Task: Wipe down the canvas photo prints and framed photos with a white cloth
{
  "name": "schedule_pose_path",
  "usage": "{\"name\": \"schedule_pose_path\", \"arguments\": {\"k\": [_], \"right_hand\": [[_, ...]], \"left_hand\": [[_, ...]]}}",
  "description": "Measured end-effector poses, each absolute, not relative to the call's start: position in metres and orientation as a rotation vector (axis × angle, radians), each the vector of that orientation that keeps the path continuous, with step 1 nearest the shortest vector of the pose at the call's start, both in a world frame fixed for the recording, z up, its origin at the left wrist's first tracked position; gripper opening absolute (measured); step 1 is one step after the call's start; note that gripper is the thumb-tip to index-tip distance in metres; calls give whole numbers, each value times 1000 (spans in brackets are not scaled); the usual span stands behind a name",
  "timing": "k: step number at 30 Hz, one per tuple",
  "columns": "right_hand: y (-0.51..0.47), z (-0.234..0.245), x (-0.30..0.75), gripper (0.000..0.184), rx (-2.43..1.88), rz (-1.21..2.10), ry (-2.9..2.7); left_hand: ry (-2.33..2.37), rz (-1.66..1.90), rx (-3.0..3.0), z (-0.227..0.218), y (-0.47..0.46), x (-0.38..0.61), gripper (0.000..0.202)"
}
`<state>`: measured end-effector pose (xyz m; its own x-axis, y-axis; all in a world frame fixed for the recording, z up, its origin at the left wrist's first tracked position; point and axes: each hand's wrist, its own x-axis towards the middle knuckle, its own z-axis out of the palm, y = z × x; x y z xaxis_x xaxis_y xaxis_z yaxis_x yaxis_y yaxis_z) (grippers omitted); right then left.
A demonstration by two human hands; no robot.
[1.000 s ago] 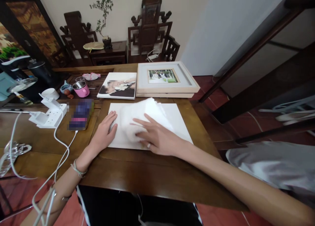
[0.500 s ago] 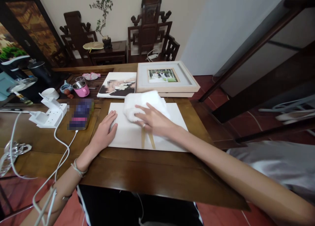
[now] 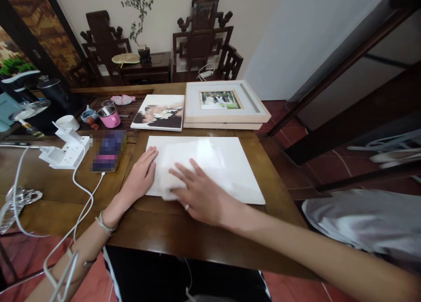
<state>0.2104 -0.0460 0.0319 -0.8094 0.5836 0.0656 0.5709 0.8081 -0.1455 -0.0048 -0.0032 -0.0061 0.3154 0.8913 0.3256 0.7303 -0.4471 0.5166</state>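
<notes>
Left hand [image 3: 141, 174] touches a board [image 3: 243, 174], apart from right hand [image 3: 199, 194] spread on probable cloth [image 3: 163, 181], wooden table [image 3: 164, 231] below, chairs [image 3: 203, 38] beyond.

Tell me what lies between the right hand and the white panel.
In the head view, a white cloth, blurred, lies between the right hand and the white panel.

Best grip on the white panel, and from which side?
I'd pinch the white panel midway along its right edge, coming from the right. That edge is uncovered, while the left hand rests at the left edge and the right hand covers white cloth. It lies flat on the table, so fingertips probably need to tilt it up first.
</notes>
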Motion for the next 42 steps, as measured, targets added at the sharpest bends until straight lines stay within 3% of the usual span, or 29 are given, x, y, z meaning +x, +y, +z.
{"name": "schedule_pose_path", "arguments": {"k": [5,9,20,25,30,37,42], "right_hand": [[-92,41,211,29,-812,323,-2906],[-81,42,212,36,-852,363,-2917],[33,29,189,39,-1282,-8,-2699],[7,27,176,39,-942,-11,-2794],[-40,33,187,34,-500,226,-2897],[-54,51,231,25,-434,602,-2859],[-25,48,247,27,-707,525,-2724]], "left_hand": [[1445,858,2324,-9,-2,-7,44],[1441,846,2334,-9,-2,-8,43],[1416,979,2277,-4,-6,-4,45],[1298,1273,1986,0,-9,-5,51],[1247,1452,1764,-2,-9,-5,52],[1436,1168,2026,-2,-10,-2,49],[1471,945,2194,-3,-7,-1,45]]}}
